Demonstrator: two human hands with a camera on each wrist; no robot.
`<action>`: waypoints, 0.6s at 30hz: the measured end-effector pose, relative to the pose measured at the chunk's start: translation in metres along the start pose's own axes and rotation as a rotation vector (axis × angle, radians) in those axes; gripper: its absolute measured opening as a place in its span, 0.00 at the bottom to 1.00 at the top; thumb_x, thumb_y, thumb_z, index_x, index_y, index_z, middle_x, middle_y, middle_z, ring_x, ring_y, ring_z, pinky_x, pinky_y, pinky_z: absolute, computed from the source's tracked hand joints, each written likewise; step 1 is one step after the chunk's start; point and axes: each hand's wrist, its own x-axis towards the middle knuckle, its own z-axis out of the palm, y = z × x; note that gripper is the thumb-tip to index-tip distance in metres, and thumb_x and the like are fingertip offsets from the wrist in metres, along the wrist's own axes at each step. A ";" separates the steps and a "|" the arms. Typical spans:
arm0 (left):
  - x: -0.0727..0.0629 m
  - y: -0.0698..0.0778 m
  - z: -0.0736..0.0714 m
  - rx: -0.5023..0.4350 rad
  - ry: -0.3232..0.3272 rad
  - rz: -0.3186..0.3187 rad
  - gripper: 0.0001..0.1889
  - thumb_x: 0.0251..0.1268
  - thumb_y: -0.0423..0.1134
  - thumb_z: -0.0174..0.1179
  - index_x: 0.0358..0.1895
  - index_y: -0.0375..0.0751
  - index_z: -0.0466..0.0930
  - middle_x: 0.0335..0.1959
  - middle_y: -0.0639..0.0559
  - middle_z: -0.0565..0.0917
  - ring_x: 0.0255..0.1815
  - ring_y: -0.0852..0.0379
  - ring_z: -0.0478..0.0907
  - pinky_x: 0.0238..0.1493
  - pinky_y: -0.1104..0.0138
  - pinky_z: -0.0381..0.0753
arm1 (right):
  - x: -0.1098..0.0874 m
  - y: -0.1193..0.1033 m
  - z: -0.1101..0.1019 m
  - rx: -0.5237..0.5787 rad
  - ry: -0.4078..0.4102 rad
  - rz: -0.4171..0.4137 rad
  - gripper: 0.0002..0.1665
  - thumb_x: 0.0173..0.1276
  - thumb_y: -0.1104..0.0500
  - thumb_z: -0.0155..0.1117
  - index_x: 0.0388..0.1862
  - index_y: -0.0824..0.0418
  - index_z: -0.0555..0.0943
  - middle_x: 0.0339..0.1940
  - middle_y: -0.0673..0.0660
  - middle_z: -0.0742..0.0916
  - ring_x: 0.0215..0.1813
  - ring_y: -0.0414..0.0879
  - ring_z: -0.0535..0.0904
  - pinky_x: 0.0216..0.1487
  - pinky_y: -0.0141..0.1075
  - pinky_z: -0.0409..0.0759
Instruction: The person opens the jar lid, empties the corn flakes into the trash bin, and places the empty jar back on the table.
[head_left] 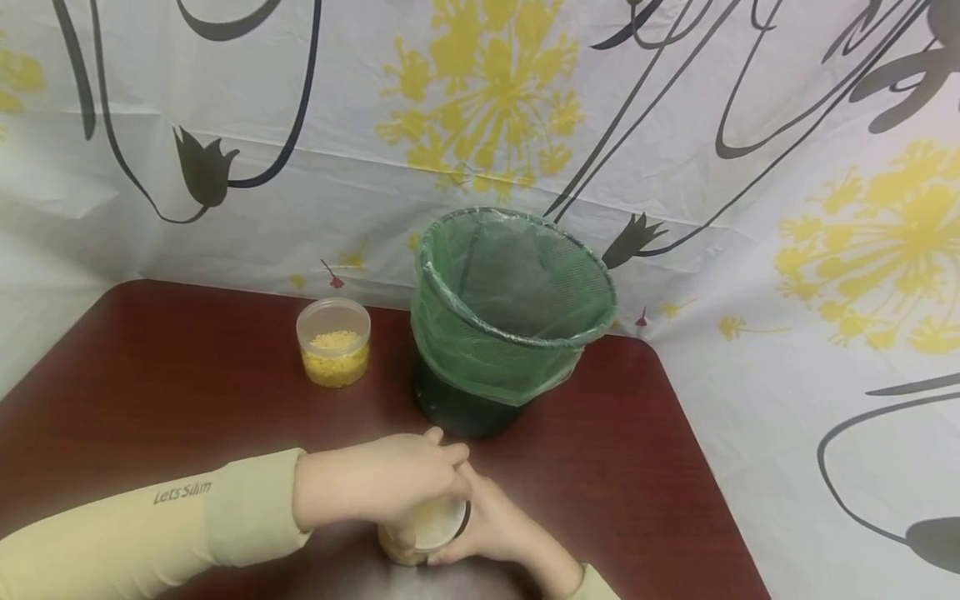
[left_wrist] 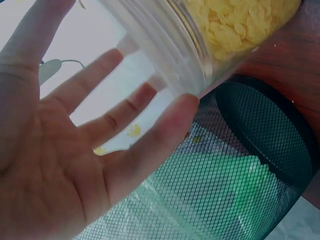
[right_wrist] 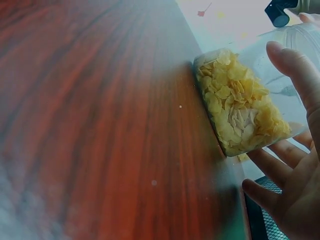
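Observation:
A clear plastic jar of yellow flakes stands on the table near its front, below the bin. My left hand reaches over the jar's whitish lid; in the left wrist view its fingers curve around the rim. My right hand holds the jar from the other side, with the thumb and fingers around its clear wall. In the head view, both hands hide much of the jar.
A dark mesh bin with a green liner stands just beyond the hands. Left of it sits an uncovered clear tub of small yellow pieces. Patterned sheeting hangs behind the dark red table.

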 end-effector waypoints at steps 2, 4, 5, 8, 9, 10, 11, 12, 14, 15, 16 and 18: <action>0.000 0.002 0.001 -0.021 0.002 -0.031 0.32 0.18 0.53 0.81 0.41 0.65 0.83 0.37 0.61 0.71 0.35 0.56 0.66 0.29 0.72 0.71 | 0.000 0.001 0.000 -0.005 -0.001 -0.004 0.64 0.39 0.47 0.84 0.71 0.49 0.56 0.60 0.48 0.77 0.55 0.40 0.76 0.56 0.36 0.74; -0.001 0.004 0.001 -0.039 0.008 -0.072 0.32 0.17 0.53 0.81 0.40 0.62 0.82 0.37 0.60 0.71 0.35 0.55 0.66 0.29 0.71 0.72 | 0.001 0.001 0.000 -0.007 0.000 -0.009 0.64 0.38 0.46 0.84 0.72 0.49 0.56 0.61 0.49 0.76 0.55 0.40 0.76 0.55 0.37 0.74; -0.001 0.005 0.001 -0.049 0.014 -0.095 0.31 0.17 0.53 0.81 0.39 0.61 0.82 0.36 0.60 0.71 0.35 0.55 0.67 0.29 0.71 0.72 | 0.001 0.002 0.000 -0.006 0.001 -0.011 0.63 0.39 0.46 0.84 0.71 0.49 0.56 0.62 0.49 0.76 0.55 0.40 0.76 0.55 0.37 0.75; -0.001 0.010 0.003 -0.062 0.031 -0.167 0.30 0.18 0.53 0.80 0.38 0.57 0.82 0.36 0.58 0.71 0.35 0.53 0.67 0.28 0.69 0.73 | 0.002 0.003 0.001 -0.002 0.008 -0.001 0.59 0.38 0.46 0.84 0.68 0.48 0.60 0.60 0.47 0.76 0.53 0.40 0.76 0.53 0.37 0.76; -0.001 0.011 0.004 -0.060 0.035 -0.193 0.31 0.19 0.54 0.80 0.38 0.55 0.81 0.36 0.57 0.70 0.35 0.53 0.67 0.28 0.69 0.73 | 0.002 0.003 0.001 -0.002 0.013 0.006 0.57 0.38 0.46 0.84 0.66 0.48 0.62 0.58 0.46 0.77 0.52 0.40 0.76 0.52 0.36 0.76; 0.000 0.013 0.005 -0.057 0.038 -0.221 0.31 0.19 0.54 0.80 0.39 0.54 0.81 0.37 0.56 0.71 0.35 0.52 0.67 0.27 0.69 0.74 | 0.001 0.002 0.001 -0.003 0.019 0.011 0.54 0.39 0.46 0.84 0.64 0.47 0.63 0.56 0.45 0.77 0.52 0.40 0.76 0.52 0.36 0.76; 0.000 0.015 0.007 -0.050 0.040 -0.243 0.32 0.20 0.55 0.79 0.40 0.52 0.81 0.37 0.55 0.71 0.36 0.51 0.68 0.27 0.68 0.74 | 0.002 -0.003 -0.001 -0.003 0.022 0.022 0.52 0.39 0.47 0.84 0.62 0.48 0.65 0.55 0.46 0.78 0.51 0.40 0.76 0.51 0.36 0.76; 0.000 0.016 0.008 -0.047 0.046 -0.264 0.33 0.20 0.56 0.79 0.40 0.51 0.80 0.38 0.54 0.71 0.35 0.51 0.68 0.26 0.68 0.74 | 0.002 -0.009 -0.002 -0.001 0.026 0.031 0.50 0.38 0.49 0.84 0.60 0.49 0.66 0.53 0.46 0.79 0.50 0.40 0.76 0.51 0.36 0.76; 0.001 0.018 0.011 -0.044 0.063 -0.296 0.35 0.19 0.57 0.79 0.41 0.50 0.80 0.38 0.52 0.71 0.35 0.50 0.68 0.25 0.67 0.75 | 0.002 -0.013 -0.003 0.007 0.034 0.048 0.49 0.37 0.51 0.85 0.58 0.49 0.67 0.51 0.47 0.79 0.49 0.40 0.76 0.50 0.36 0.76; 0.001 0.019 0.012 -0.042 0.076 -0.307 0.36 0.18 0.58 0.79 0.41 0.49 0.79 0.38 0.52 0.71 0.35 0.50 0.68 0.24 0.67 0.75 | 0.002 -0.013 -0.003 0.010 0.034 0.058 0.49 0.37 0.51 0.85 0.57 0.49 0.67 0.50 0.47 0.80 0.49 0.39 0.76 0.50 0.36 0.76; 0.001 0.020 0.013 -0.038 0.089 -0.316 0.36 0.17 0.58 0.79 0.41 0.48 0.79 0.38 0.51 0.72 0.34 0.49 0.69 0.24 0.67 0.75 | 0.002 -0.014 -0.003 0.013 0.032 0.069 0.49 0.37 0.51 0.85 0.57 0.49 0.66 0.50 0.47 0.80 0.49 0.40 0.76 0.50 0.35 0.76; 0.001 0.021 0.016 -0.041 0.120 -0.330 0.36 0.17 0.58 0.78 0.40 0.47 0.79 0.35 0.51 0.71 0.32 0.50 0.69 0.23 0.66 0.75 | 0.001 -0.008 -0.001 0.014 0.027 0.083 0.50 0.36 0.50 0.85 0.58 0.48 0.65 0.50 0.47 0.80 0.49 0.40 0.77 0.50 0.35 0.76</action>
